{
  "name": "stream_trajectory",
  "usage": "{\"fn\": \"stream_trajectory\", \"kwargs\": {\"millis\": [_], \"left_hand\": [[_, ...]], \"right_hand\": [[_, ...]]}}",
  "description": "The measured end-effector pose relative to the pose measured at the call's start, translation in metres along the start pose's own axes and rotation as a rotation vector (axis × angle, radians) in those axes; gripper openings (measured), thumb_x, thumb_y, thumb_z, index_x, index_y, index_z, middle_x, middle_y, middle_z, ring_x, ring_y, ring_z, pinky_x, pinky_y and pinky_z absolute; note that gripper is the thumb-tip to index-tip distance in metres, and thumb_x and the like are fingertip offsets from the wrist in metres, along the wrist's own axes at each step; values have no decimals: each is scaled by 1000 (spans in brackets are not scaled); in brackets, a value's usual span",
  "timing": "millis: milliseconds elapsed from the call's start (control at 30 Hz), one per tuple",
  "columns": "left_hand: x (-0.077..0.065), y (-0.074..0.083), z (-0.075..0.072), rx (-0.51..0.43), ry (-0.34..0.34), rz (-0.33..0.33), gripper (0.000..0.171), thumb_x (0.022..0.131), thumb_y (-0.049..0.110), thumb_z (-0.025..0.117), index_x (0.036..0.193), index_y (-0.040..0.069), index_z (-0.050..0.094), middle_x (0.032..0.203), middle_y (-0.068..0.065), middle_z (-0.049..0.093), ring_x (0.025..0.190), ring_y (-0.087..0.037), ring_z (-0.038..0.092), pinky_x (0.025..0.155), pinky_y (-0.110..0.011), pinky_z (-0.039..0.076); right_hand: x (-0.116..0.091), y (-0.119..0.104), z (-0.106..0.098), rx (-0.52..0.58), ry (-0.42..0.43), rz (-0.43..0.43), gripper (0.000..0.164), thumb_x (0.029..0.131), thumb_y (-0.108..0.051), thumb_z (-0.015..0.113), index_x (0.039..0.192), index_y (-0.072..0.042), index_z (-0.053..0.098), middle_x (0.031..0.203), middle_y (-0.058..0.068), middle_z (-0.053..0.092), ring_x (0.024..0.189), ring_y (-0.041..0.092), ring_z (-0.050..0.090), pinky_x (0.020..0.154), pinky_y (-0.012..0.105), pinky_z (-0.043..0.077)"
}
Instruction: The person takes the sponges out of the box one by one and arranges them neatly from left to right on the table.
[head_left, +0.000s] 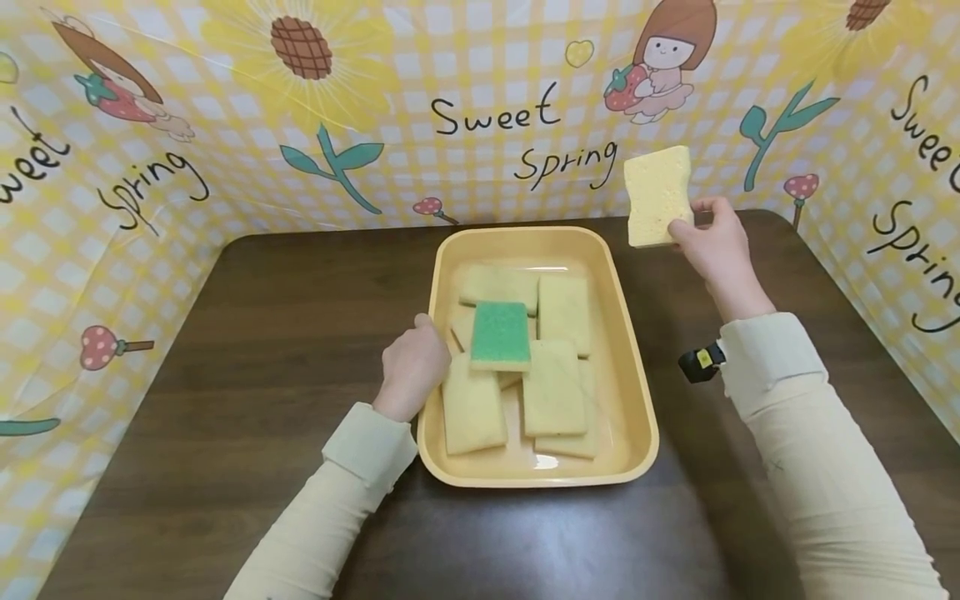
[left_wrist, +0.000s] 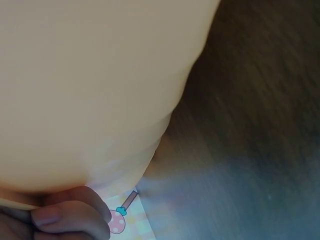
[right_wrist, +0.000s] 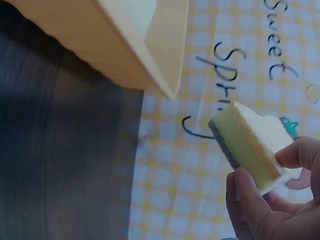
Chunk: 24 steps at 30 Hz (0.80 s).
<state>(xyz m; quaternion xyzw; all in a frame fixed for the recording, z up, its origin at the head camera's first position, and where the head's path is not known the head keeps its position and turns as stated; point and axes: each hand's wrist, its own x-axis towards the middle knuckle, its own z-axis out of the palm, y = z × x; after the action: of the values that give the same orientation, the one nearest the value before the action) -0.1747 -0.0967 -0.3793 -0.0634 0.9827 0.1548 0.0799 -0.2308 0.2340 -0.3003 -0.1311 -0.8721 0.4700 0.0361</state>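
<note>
My right hand point(head_left: 722, 250) pinches a pale yellow sponge point(head_left: 658, 193) with wavy sides, raised beyond the tray's right rim. In the right wrist view, thumb and fingers hold this sponge point(right_wrist: 252, 145) by its edge, and a dark scouring layer shows on its far face. My left hand point(head_left: 415, 367) grips the left rim of a yellow plastic tray point(head_left: 637, 417); its curled fingers point(left_wrist: 75, 217) show at the rim in the left wrist view. Several pale yellow sponges point(head_left: 555, 387) lie in the tray, some overlapping. One sponge point(head_left: 501, 332) on top shows its green scouring side.
The tray stands on a dark wooden table point(head_left: 300, 333). Behind and along both sides hangs a yellow checked cloth point(head_left: 480, 183) printed with flowers, figures and lettering. A small black device point(head_left: 701, 363) sits at my right cuff.
</note>
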Motion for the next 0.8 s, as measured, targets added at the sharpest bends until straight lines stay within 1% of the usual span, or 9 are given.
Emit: {"fn": "stream_trajectory", "kwargs": {"millis": [67,167,267,367,433,500,567,667,800], "left_hand": [[0,1,0,-3,-4,-1,20,98,13,31,102,-2,44,81,-20,63,69,-32,63,62,-46,50],[0,1,-1,-1,-6,-3,20,98,13,31,102,-2,45,82,-21,63,69,-31,63,62,-46,50],[0,2,-1,2,-7,-1,20,98,12,31,101,-2,45,81,-21,63,67,-31,63,60,-46,51],[-1,2,-1,4,-7,1,19,98,12,32,101,-2,45,81,-21,63,67,-31,63,60,-45,51],[-1,1,-1,4,-7,0,19,98,12,32,101,-2,45,82,-21,63,68,-31,64,61,-46,51],[-1,1,-1,5,-8,-3,19,98,12,32,102,-2,45,83,-21,64,69,-32,64,62,-46,51],[-1,1,0,6,-3,-5,19,98,12,32,102,-2,45,83,-22,64,70,-33,64,63,-47,52],[-1,1,0,10,1,-6,19,98,13,32,101,-2,45,83,-22,64,70,-32,64,63,-47,52],[0,0,0,11,5,-4,20,98,13,32,101,-2,45,82,-21,64,69,-32,64,63,-47,52]], "right_hand": [[6,1,1,-3,5,23,55,91,-24,45,138,0,32,126,17,50,59,-10,50,75,21,44],[13,1,3,-4,1,49,56,92,-22,44,142,1,32,140,24,42,57,-10,48,69,15,45],[19,4,7,5,-7,70,56,92,-20,44,143,1,33,146,25,36,55,-10,48,62,9,44],[25,9,11,31,-18,104,54,93,-18,43,143,1,33,147,25,33,61,-5,53,63,8,45],[29,14,15,42,-24,129,52,94,-17,44,142,1,34,146,25,34,68,-1,55,63,7,47],[32,19,19,37,-32,151,51,95,-18,45,142,1,35,144,25,36,70,1,55,63,7,46],[35,24,22,27,-40,166,50,96,-18,45,141,2,36,141,26,38,67,-1,55,61,7,46],[39,31,25,20,-48,183,48,97,-18,46,139,3,37,139,27,40,55,-7,51,57,6,44],[42,38,29,46,-47,206,47,97,-18,46,139,4,40,139,27,42,49,-10,48,60,8,46]]}}
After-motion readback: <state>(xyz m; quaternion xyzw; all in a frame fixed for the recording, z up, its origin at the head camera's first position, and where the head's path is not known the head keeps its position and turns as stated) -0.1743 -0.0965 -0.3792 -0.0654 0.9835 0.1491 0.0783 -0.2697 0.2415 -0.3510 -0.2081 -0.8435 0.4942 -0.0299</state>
